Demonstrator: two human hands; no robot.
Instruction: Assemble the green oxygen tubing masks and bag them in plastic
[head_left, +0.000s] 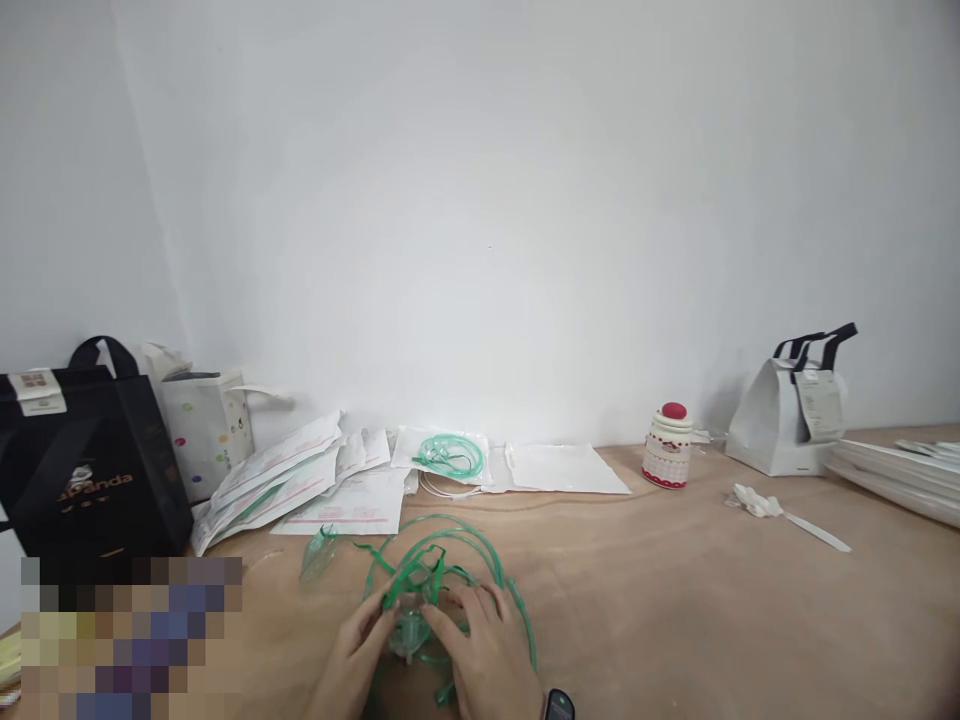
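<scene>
At the front middle of the table, my left hand (358, 650) and my right hand (491, 650) close round a clear green oxygen mask (409, 628) from either side. Both thumbs lie along its near side, and the fingers partly hide it. Green tubing (480, 540) loops behind the mask and runs down past my right hand. A green strap (375, 556) sticks out to the upper left. Another piece of clear green plastic (320, 555) lies apart on the table, left of the loops. A watch (559, 704) shows at my right wrist.
Behind my hands lie several white packets (277, 480), a bagged green tube coil (450, 455) and a flat white pouch (566, 470). Bags stand left, including a black one (90, 460). Rightward are a red-topped jar (667, 448), a white bag (772, 425) and stacked packets (900, 475).
</scene>
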